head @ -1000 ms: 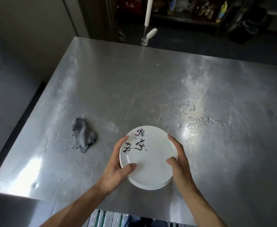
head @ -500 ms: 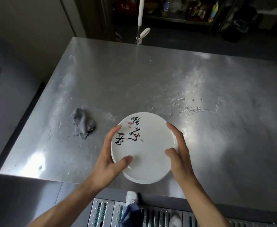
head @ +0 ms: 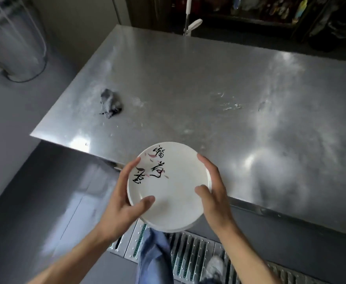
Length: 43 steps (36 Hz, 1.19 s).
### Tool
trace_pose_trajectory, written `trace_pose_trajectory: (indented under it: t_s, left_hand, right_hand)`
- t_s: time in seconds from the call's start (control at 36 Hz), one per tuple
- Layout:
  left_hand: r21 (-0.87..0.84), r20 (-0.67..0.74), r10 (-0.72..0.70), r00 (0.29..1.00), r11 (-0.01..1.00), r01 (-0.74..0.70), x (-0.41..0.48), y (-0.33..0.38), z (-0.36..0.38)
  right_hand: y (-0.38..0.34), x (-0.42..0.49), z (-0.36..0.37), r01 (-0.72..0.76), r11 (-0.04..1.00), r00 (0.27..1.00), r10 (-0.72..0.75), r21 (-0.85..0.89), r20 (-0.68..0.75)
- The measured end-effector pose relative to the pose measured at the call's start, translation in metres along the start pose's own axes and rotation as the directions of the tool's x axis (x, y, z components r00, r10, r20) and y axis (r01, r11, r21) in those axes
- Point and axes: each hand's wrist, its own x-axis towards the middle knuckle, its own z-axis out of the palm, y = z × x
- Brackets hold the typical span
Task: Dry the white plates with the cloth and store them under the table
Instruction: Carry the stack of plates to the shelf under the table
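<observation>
A stack of round white ceramic plates (head: 168, 187), rigid, probably heavy, slick and breakable, is clamped at opposite rims between left hand (head: 121, 203) and right hand (head: 213, 193), with the crumpled grey cloth (head: 109, 104) well beyond the left hand on the steel table (head: 188, 78).

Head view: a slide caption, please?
Left hand and right hand hold white plates at the table; cloth lies apart.

Left hand (head: 120, 203) and right hand (head: 214, 191) holding stacked white plates (head: 168, 187) at steel table (head: 209, 89) edge, grey cloth (head: 109, 103) on tabletop
</observation>
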Motion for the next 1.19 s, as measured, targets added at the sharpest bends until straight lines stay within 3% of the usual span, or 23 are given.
trace_pose_trajectory:
  t_s: [0.22,0.44,0.67,0.89,1.19]
  left_hand:
    - [0.038,-0.112,-0.12,0.987,0.992,0.124,-0.119,-0.04,0.021]
    - [0.083,-0.083,-0.229,0.97,0.968,0.236,-0.164,-0.124,0.006]
    - [-0.027,-0.062,-0.241,0.969,0.97,0.24,-0.133,-0.249,0.03]
    - [-0.093,0.042,-0.19,0.981,0.977,0.193,-0.056,-0.363,0.091]
    - [-0.133,0.164,-0.025,0.986,0.99,0.047,0.072,-0.482,0.204]
  right_hand:
    - [0.046,-0.089,-0.005,-0.05,0.999,0.988,0.051,-0.01,0.144]
    - [0.127,-0.13,0.024,-0.132,0.991,0.978,0.13,0.002,0.165]
    - [0.253,-0.118,0.033,-0.172,0.985,0.979,0.171,0.005,0.114]
    - [0.374,-0.075,-0.009,-0.137,0.99,0.991,0.137,0.017,0.001]
    - [0.517,0.012,-0.1,0.039,0.999,0.98,-0.041,-0.014,-0.193]
